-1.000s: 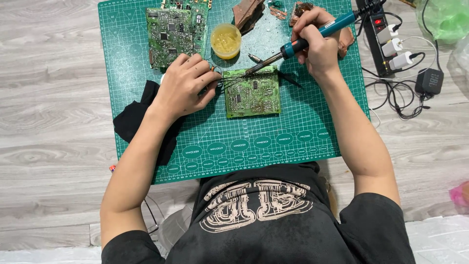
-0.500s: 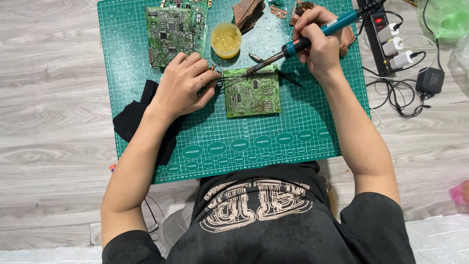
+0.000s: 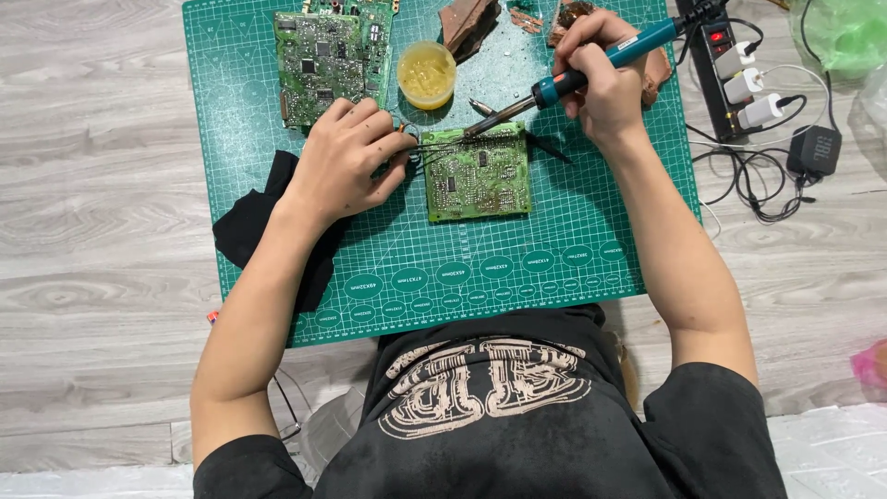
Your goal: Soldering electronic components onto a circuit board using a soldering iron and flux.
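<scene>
A black cloth [image 3: 249, 226] lies over the left edge of the green gridded cutting mat [image 3: 554, 249]. The left hand [image 3: 342, 166] curls its fingers together, pinching a thin solder wire [image 3: 434, 145] onto the small green square circuit board [image 3: 478, 172] at mat centre. The right hand [image 3: 605, 83] grips a blue-handled soldering iron [image 3: 573, 79] with closed fingers, its tip touching the board's top edge

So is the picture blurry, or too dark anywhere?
Head view: sharp and evenly lit; the small circuit board and soldering iron in the right hand are crisp. Soft shadows sit beside the left hand. Slight glare on the yellow pot. Edges bend slightly.
</scene>
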